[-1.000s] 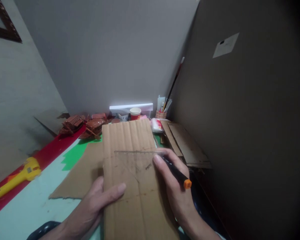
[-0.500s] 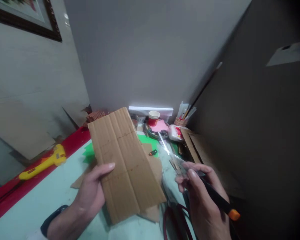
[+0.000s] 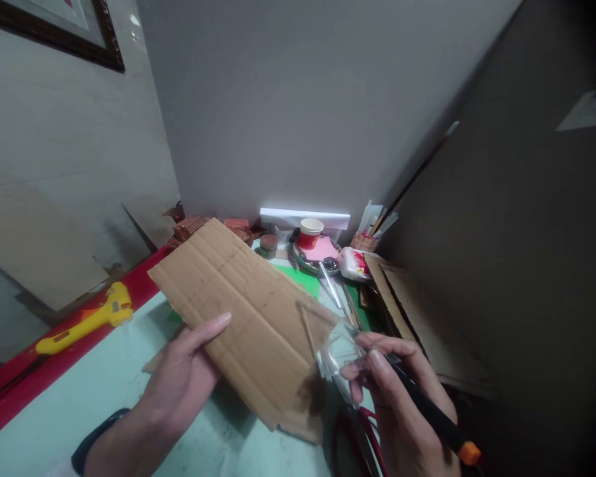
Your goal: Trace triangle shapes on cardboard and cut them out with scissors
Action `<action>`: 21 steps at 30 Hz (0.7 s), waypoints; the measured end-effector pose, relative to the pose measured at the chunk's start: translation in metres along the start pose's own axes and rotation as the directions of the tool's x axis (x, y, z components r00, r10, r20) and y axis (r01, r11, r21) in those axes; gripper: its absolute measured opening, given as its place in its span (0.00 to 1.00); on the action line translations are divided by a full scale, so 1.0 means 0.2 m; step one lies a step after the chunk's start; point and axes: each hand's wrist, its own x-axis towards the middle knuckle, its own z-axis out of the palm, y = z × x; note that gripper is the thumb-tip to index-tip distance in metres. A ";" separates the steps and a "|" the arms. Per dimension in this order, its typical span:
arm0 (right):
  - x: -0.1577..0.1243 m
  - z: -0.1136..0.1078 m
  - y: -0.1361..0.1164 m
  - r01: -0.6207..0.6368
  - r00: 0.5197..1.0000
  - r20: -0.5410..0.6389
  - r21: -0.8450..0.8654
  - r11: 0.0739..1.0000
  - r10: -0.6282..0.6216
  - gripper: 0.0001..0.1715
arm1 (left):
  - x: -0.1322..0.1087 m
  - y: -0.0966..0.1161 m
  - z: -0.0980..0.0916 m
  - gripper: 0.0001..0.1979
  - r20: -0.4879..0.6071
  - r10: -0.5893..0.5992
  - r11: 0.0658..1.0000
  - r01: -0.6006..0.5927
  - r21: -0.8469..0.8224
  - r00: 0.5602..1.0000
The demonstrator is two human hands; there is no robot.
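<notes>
My left hand (image 3: 183, 371) grips a flat piece of corrugated cardboard (image 3: 248, 318) by its near left edge, thumb on top. The cardboard is held tilted above the table, with faint fold lines across it. In my right hand (image 3: 402, 391) lies a black-handled tool (image 3: 430, 411) with an orange end, which looks like a craft knife. A thin clear plastic piece (image 3: 338, 348) is pinched between the same hand's fingertips, overlapping the cardboard's right end in view; whether they touch I cannot tell. Scissors with dark red handles (image 3: 370, 430) lie below, partly hidden.
A yellow glue gun (image 3: 92, 322) lies at the left on red cloth (image 3: 24, 391). Behind stand a paper cup (image 3: 310, 235) on a round tray, a pen holder (image 3: 365, 241) and a white package (image 3: 350, 264). Cardboard sheets (image 3: 417, 311) lean at the right. Green paper (image 3: 302, 281) lies beyond the cardboard.
The cardboard has turned, its far end swinging left and its near end right, toward the clear plastic. My right hand keeps its hold on the tool and plastic.
</notes>
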 end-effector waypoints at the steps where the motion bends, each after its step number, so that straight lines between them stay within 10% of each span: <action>1: 0.00 0.00 0.00 -0.008 1.000 0.016 0.000 1.000 0.008 0.14 | 0.00 0.00 0.00 0.27 0.002 0.003 1.000 -0.003 0.002 1.000; 8: -0.07 0.06 -0.04 -0.053 0.981 0.180 -0.078 0.996 0.067 0.16 | -0.02 0.01 0.02 0.29 0.019 0.013 1.000 -0.013 -0.008 1.000; 21: -0.10 0.10 -0.05 -0.119 0.982 0.142 -0.067 0.991 0.127 0.20 | -0.01 0.02 -0.01 0.30 0.118 0.027 1.000 -0.028 0.003 0.993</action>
